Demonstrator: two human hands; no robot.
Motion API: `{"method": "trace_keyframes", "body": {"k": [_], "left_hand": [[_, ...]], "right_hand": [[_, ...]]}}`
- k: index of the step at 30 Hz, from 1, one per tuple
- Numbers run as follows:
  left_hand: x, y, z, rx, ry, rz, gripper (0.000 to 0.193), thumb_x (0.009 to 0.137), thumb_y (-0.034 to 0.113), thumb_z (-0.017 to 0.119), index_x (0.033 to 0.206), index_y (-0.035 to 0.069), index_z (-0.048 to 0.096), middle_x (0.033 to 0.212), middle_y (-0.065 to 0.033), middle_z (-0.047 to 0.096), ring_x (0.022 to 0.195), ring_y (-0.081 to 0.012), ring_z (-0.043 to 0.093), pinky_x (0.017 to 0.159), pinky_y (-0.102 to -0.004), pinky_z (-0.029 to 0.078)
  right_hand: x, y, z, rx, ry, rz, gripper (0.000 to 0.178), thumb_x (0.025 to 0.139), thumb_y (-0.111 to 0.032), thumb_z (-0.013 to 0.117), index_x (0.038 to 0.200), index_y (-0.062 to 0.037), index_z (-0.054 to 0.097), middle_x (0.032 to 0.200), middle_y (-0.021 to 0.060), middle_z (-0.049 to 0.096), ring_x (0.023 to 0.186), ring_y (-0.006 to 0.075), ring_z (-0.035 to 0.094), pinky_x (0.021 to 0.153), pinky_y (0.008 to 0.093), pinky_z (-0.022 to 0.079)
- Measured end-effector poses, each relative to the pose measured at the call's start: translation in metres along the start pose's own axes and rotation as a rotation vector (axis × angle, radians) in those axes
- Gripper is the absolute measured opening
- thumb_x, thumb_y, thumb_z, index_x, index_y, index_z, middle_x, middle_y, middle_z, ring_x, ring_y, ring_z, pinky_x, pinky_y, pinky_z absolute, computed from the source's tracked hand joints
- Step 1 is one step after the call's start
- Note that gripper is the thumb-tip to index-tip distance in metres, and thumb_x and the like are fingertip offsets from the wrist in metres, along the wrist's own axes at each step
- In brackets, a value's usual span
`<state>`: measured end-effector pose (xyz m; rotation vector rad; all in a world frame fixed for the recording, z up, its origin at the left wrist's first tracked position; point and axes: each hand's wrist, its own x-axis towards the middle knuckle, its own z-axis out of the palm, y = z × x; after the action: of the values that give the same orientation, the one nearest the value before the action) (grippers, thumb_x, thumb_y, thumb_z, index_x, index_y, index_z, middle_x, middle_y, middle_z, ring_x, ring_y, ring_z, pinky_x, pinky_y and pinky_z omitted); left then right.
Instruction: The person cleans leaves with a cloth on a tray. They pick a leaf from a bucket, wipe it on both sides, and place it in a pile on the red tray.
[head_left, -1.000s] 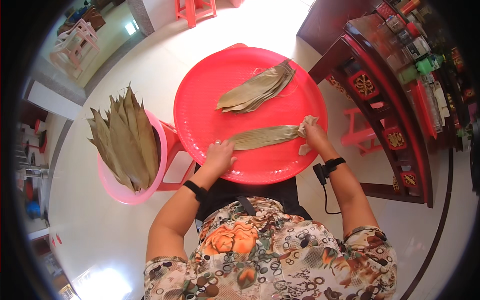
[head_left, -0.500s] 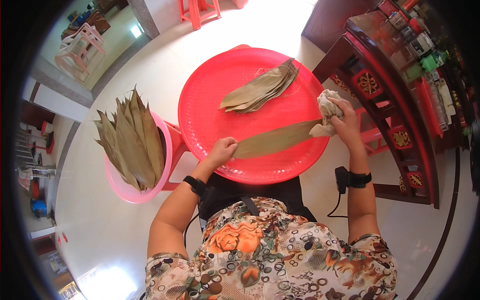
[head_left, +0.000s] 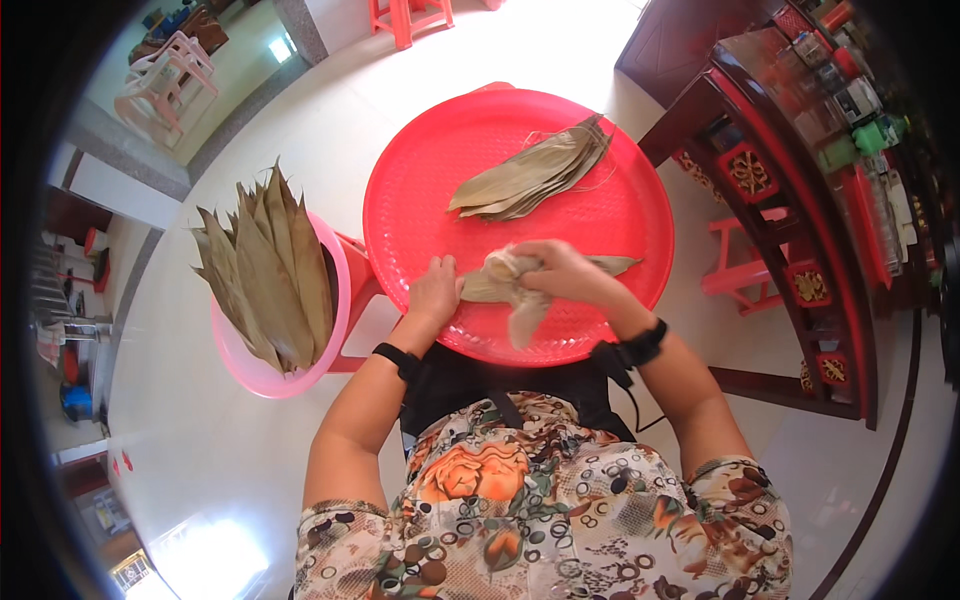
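A long green-brown leaf (head_left: 613,265) lies across the near part of a round red tray (head_left: 410,180). My left hand (head_left: 435,292) is closed on the leaf's left end. In my right hand (head_left: 560,272), blurred by motion, is a crumpled pale cloth (head_left: 526,310), pressed on the leaf near its left end. The cloth and right hand hide the leaf's middle. A stack of similar leaves (head_left: 535,175), with thin strands at its far end, rests on the far side of the tray.
At the left, a pink basin (head_left: 232,358) holds several upright leaves (head_left: 270,270) and stands on a red stool (head_left: 352,268). A dark wooden carved cabinet (head_left: 770,200) curves along the right, with another red stool (head_left: 735,265) behind its frame. Farther off stands another red stool (head_left: 405,22).
My right hand has swept left with the cloth, from the leaf's right end to near its left end. My left hand still holds the left end.
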<state>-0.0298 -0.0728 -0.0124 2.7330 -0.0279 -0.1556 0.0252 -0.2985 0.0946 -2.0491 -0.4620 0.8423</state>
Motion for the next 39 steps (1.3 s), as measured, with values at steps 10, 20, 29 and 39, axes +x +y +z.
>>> {"method": "trace_keyframes", "body": {"k": [10,20,29,39], "left_hand": [[-0.032,-0.015,-0.013,0.097,-0.098,0.288,0.041,0.080,0.026,0.068,0.112,0.004,0.056,0.116,-0.0142,0.057,0.109,-0.0320,0.054,0.089,-0.0442,0.046],[-0.025,-0.010,-0.008,0.119,-0.182,0.236,0.053,0.080,0.031,0.068,0.121,0.002,0.051,0.128,-0.0138,0.050,0.121,-0.0319,0.046,0.101,-0.0529,0.036],[-0.027,-0.007,-0.012,0.271,-0.210,0.229,0.065,0.076,0.035,0.070,0.130,0.005,0.049,0.139,-0.0098,0.045,0.130,-0.0315,0.039,0.103,-0.0613,0.032],[-0.026,0.002,-0.014,0.261,-0.208,0.245,0.058,0.078,0.035,0.067,0.126,0.005,0.052,0.134,-0.0092,0.050,0.128,-0.0295,0.042,0.102,-0.0586,0.034]], "right_hand": [[0.004,0.029,0.055,-0.633,0.304,-0.138,0.067,0.079,-0.038,0.065,0.138,-0.0146,0.043,0.148,0.0203,0.029,0.128,0.0462,0.037,0.098,0.0511,0.043],[0.031,0.060,0.045,-0.803,0.093,-0.216,0.043,0.080,-0.020,0.061,0.122,-0.0145,0.056,0.124,0.0117,0.053,0.111,0.0358,0.049,0.087,0.0438,0.048],[0.065,0.025,0.097,-0.849,0.231,-0.383,0.030,0.082,-0.014,0.056,0.112,-0.0121,0.059,0.117,0.0090,0.055,0.108,0.0311,0.052,0.087,0.0411,0.048],[-0.044,0.146,-0.012,-0.998,0.382,-0.098,0.042,0.085,-0.011,0.049,0.127,-0.0077,0.052,0.135,0.0207,0.046,0.120,0.0409,0.048,0.101,0.0459,0.040]]}}
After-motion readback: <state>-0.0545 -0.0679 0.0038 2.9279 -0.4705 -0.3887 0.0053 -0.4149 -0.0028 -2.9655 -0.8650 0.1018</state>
